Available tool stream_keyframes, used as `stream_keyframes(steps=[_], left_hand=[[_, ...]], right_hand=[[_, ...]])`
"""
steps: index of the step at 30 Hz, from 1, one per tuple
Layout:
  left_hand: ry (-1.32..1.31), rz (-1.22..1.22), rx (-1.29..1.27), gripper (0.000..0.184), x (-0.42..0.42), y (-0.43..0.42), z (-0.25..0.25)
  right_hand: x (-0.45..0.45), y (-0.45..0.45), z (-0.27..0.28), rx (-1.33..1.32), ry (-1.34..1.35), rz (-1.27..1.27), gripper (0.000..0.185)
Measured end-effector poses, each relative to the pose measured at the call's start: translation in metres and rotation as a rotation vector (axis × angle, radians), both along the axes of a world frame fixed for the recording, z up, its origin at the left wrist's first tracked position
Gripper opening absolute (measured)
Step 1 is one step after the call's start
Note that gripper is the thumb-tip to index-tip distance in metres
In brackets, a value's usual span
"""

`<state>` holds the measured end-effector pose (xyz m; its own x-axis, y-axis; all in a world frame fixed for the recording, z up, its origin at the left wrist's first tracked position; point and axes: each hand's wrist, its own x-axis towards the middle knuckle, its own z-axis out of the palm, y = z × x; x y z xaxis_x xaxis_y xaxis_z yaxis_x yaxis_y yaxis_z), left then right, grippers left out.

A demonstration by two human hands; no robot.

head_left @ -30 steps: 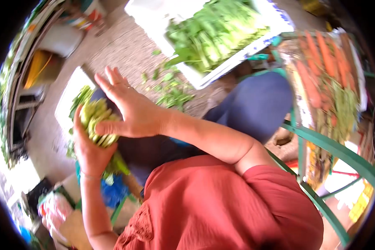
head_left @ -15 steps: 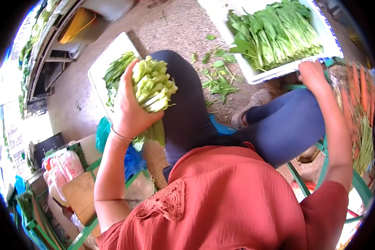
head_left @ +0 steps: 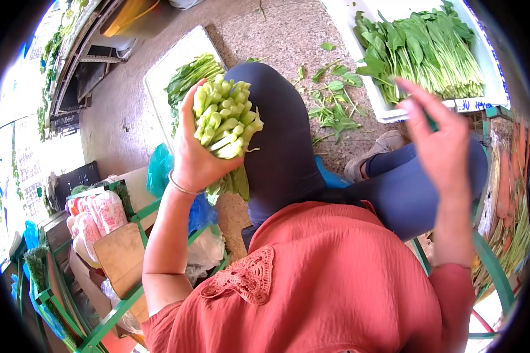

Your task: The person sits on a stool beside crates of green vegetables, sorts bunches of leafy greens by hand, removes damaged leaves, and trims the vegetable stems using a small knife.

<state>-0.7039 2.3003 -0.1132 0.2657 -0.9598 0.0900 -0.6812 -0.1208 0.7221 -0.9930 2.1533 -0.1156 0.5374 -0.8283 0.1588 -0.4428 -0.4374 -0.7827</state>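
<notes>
My left hand (head_left: 197, 156) is closed around a thick bunch of leafy greens (head_left: 227, 117). Its pale cut stalk ends face up beside my raised knee, and the leaves hang below my palm. My right hand (head_left: 441, 138) is lifted in front of the white foam box (head_left: 378, 94), thumb and index finger stretched and apart; motion blurs it, and nothing held can be made out. In that box lie many long-stemmed greens (head_left: 424, 56). More greens (head_left: 191, 82) rest on a white foam lid or tray (head_left: 159, 82) behind my left hand.
Loose leaves (head_left: 335, 97) are scattered on the speckled floor (head_left: 277, 35). Carrots (head_left: 506, 182) and long green stems stand at the far right by a green metal frame (head_left: 493, 265). At left are a shelf, a yellow bucket (head_left: 129, 17), a teal bag (head_left: 159, 170) and cardboard (head_left: 121, 253).
My right hand has left the box's near edge and moved up and leftward, its fingers now stretched. My left hand still holds the bunch. The whole view has shifted slightly.
</notes>
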Motion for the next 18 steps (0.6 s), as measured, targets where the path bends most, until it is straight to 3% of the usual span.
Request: stream_keyframes(steps=[4,8,9,12,17,18], left_hand=[[-0.014,0.045,-0.004,0.094,-0.001,0.01,0.0],[0.03,0.037,-0.04,0.095,0.006,0.02,-0.006],[0.03,0.01,-0.047,0.096,0.008,0.022,-0.007],[0.084,0.069,-0.082,0.099,0.006,0.022,-0.01],[0.161,0.081,-0.042,0.101,0.004,0.019,-0.003],[0.051,0.058,-0.057,0.1,0.004,0.017,-0.003]], right_hand=[[0.061,0.057,-0.014,0.705,-0.528,0.153,0.031],[0.106,0.08,-0.034,0.311,-0.632,0.371,0.037],[0.106,0.078,-0.032,0.336,-0.493,0.517,0.047],[0.122,0.088,-0.032,0.302,-0.563,0.484,0.052],[0.13,0.087,-0.036,0.357,-0.606,0.502,0.047],[0.129,0.085,-0.037,0.366,-0.587,0.532,0.044]])
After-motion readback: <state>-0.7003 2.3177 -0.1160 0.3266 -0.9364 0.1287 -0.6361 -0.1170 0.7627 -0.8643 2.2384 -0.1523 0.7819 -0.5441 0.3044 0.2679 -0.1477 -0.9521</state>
